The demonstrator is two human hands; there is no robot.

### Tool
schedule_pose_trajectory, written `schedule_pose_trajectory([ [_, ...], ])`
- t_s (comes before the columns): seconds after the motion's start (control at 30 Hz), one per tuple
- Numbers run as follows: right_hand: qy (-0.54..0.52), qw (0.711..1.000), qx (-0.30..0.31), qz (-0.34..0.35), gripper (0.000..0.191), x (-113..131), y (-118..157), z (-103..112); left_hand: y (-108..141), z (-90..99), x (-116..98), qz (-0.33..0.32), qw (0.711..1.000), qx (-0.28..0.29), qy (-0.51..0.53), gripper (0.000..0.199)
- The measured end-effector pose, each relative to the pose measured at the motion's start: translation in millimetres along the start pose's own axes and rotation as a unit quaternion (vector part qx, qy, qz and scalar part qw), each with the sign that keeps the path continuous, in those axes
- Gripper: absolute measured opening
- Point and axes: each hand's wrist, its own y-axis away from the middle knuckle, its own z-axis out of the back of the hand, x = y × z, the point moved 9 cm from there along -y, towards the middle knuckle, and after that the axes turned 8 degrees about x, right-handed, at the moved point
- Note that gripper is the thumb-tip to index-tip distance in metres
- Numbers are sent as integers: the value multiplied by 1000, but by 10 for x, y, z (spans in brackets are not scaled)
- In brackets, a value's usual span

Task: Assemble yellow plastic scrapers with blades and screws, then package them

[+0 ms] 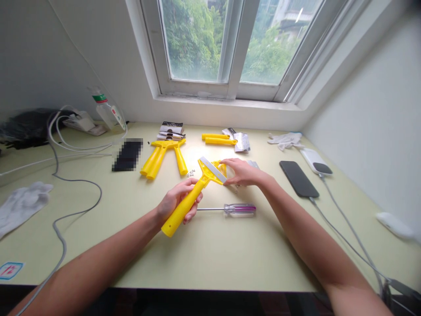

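My left hand (181, 198) is wrapped round the handle of a yellow scraper (186, 206), which is tilted with its head up and to the right. A flat metal blade (213, 170) lies across the scraper's head. My right hand (238, 172) has its thumb and fingers at the blade's right end, by more yellow plastic (223, 168) behind it. Below the hands a screwdriver (239, 210) with a clear and purple handle lies on the table, its shaft running toward my left hand. Small metal nuts (190, 174) lie just beyond my left hand.
Several yellow handles (159, 158) lie at the back left, two yellow bars (219, 139) and packets (242, 142) at the back. Phones (298, 179), cables, gloves (285, 140) and a bottle (108, 112) lie around the table (210, 263).
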Motion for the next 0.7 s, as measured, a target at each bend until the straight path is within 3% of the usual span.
schedule_pose_trajectory([
  [0.17, 0, 1000, -21, 10, 37, 56, 40, 118, -5, -32, 14, -4, 1000, 8, -3, 18],
  [0.3, -69, 983, -170, 24, 28, 58, 105, 365, -5, -42, 42, 3, 1000, 8, -1, 16],
  [0.53, -214, 913, -340, -63, 37, -382, 222, 549, -11, -90, 92, 8, 1000, 29, 6, 15],
  [0.63, -334, 871, -350, -91, 36, -587, 236, 550, -7, -96, 105, 11, 999, 30, 7, 15],
  [0.7, -434, 827, -342, -105, 29, -674, 229, 501, -3, -107, 113, 14, 999, 31, 8, 14],
])
